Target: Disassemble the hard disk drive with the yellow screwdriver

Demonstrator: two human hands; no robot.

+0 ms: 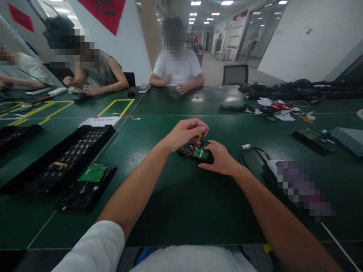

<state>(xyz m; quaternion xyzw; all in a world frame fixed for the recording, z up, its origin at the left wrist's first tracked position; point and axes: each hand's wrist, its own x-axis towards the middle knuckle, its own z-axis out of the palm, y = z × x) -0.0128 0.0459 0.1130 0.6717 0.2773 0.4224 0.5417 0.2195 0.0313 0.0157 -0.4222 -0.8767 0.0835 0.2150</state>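
A black hard drive [200,153] with a green circuit board lies on the green table in front of me. My left hand [185,133] is over its far left part, thumb and fingers closed around a small yellow thing [200,136], mostly hidden by the fingers, so its kind is unclear. My right hand [221,158] grips the drive's right end, thumb on the near side and fingers on the far side.
Another hard drive [92,174] lies at left beside a long black tray [17,174]. At right are a cabled device, blurred out [303,189], a further drive [314,139] and a grey box [350,139]. Several people sit across the table [176,189].
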